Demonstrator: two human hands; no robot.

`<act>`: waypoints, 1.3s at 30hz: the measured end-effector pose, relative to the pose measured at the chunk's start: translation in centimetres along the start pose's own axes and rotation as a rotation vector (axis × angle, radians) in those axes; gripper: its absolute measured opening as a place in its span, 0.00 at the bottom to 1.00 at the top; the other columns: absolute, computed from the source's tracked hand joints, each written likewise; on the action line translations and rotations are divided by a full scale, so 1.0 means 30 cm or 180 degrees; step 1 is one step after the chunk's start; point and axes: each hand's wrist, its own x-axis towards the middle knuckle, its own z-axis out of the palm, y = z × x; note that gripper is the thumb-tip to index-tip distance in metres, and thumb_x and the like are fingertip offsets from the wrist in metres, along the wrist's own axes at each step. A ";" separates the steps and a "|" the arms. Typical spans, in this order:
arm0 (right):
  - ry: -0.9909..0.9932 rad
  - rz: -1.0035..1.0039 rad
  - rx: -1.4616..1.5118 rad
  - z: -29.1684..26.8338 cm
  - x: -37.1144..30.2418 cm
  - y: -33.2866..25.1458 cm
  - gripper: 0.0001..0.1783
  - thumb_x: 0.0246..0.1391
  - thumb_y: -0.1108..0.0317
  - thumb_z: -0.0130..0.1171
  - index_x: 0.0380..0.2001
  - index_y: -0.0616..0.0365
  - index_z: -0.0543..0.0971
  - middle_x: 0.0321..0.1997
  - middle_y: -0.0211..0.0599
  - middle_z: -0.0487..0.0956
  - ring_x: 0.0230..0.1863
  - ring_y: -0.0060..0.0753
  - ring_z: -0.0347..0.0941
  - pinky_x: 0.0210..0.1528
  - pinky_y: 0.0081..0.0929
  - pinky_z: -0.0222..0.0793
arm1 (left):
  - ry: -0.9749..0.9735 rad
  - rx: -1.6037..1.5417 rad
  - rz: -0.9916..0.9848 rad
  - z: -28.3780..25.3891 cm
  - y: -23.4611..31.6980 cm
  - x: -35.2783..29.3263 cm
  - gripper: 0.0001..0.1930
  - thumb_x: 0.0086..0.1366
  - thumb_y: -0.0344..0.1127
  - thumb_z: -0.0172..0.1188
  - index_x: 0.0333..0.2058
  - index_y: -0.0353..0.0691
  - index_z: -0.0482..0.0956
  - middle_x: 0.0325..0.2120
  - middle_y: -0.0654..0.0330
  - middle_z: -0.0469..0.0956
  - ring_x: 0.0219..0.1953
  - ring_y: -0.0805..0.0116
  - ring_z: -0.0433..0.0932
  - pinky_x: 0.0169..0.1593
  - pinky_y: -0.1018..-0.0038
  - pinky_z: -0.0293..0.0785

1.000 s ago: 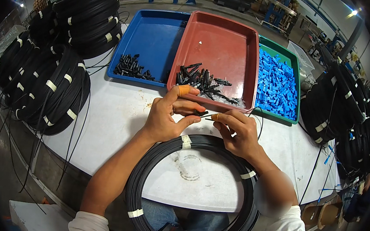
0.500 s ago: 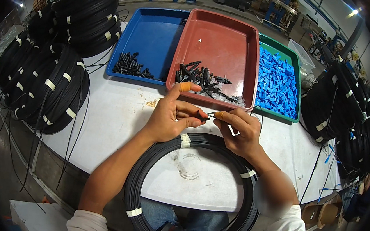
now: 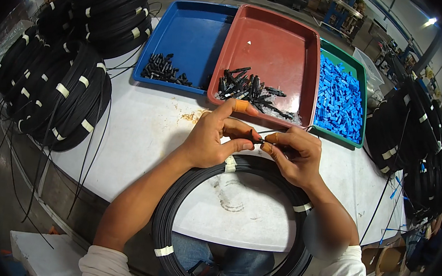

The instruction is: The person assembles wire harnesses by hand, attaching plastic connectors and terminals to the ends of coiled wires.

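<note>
Left hand (image 3: 207, 141): narrow grip at mid-frame, pinching small black piece (image 3: 253, 136) between thumb and fingers; raised index wrapped in orange tape (image 3: 241, 106).
Right hand (image 3: 301, 155): narrow grip too, closed on thin black cable (image 3: 262, 140), just right of the left fingertips.
Small black piece: centre of frame, mostly behind fingers; cannot tell exact orientation.
Thin black cable: only a short dark bit visible between hands; inserted or merely touching, cannot tell.
Alignment: seemingly a fitting step; best done straight on, both parts along one line, no sideways bend.
Pinch: hold cable close to its end against buckling; leave the mouth of the piece free of fingertips.
Push: small and steady, no jabbing; on firm resistance, pause and re-aim rather than force.
Check: light tug afterwards, probably enough to show a loose fit.
Cable coil (image 3: 164, 212): lower centre of frame, lying partly over near edge of white desk (image 3: 143, 126); best left undisturbed, with slack toward the right hand.
Red tray (image 3: 276, 43): upper centre, loose black parts (image 3: 241, 86) at its near end.
Blue tray (image 3: 189, 25): upper left of centre, more black pieces (image 3: 164, 69) inside.
Green tray (image 3: 339, 51): upper right, full of blue pieces (image 3: 340, 101); avoid knocking with the right wrist.
</note>
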 end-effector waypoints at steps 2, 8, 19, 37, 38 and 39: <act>-0.0054 -0.0024 -0.0063 -0.001 0.001 -0.004 0.07 0.47 0.76 0.72 0.33 0.59 0.86 0.23 0.32 0.78 0.21 0.22 0.72 0.22 0.21 0.65 | -0.0035 0.0230 0.0144 -0.002 0.012 0.002 0.32 0.56 0.19 0.69 0.56 0.38 0.64 0.38 0.53 0.85 0.46 0.70 0.83 0.52 0.74 0.77; -0.0068 0.0111 -0.0048 0.007 0.015 -0.044 0.08 0.48 0.75 0.71 0.34 0.59 0.86 0.23 0.33 0.77 0.21 0.23 0.72 0.23 0.22 0.65 | 0.0121 0.0464 0.0325 -0.001 0.051 -0.004 0.33 0.53 0.20 0.72 0.55 0.37 0.65 0.37 0.54 0.85 0.44 0.71 0.83 0.50 0.75 0.77; -0.0448 0.0213 0.0147 -0.066 0.056 -0.081 0.10 0.48 0.74 0.72 0.36 0.60 0.87 0.24 0.35 0.80 0.23 0.23 0.71 0.25 0.21 0.64 | 0.0327 0.0977 0.1062 -0.023 0.047 -0.012 0.30 0.51 0.25 0.75 0.51 0.37 0.68 0.32 0.59 0.86 0.33 0.79 0.80 0.34 0.82 0.70; -0.0515 -0.0239 -0.0532 -0.061 0.061 -0.126 0.12 0.41 0.74 0.75 0.33 0.58 0.88 0.21 0.32 0.78 0.20 0.24 0.75 0.20 0.24 0.68 | 0.0160 0.0980 0.0680 -0.017 0.075 -0.028 0.31 0.49 0.26 0.76 0.51 0.33 0.70 0.41 0.59 0.83 0.28 0.83 0.77 0.31 0.85 0.66; -0.0518 -0.0238 -0.0535 -0.059 0.059 -0.120 0.12 0.41 0.74 0.75 0.33 0.58 0.88 0.21 0.32 0.78 0.20 0.24 0.75 0.20 0.24 0.68 | 0.0117 0.1035 0.0718 -0.019 0.073 -0.028 0.31 0.50 0.26 0.76 0.51 0.33 0.69 0.41 0.60 0.83 0.28 0.84 0.77 0.30 0.85 0.65; -0.0489 -0.0340 -0.0586 -0.055 0.054 -0.110 0.12 0.40 0.74 0.76 0.33 0.57 0.88 0.20 0.31 0.78 0.20 0.24 0.75 0.20 0.24 0.68 | 0.0118 0.1030 0.0719 -0.021 0.074 -0.029 0.31 0.50 0.26 0.76 0.51 0.33 0.69 0.41 0.60 0.83 0.28 0.84 0.77 0.30 0.85 0.65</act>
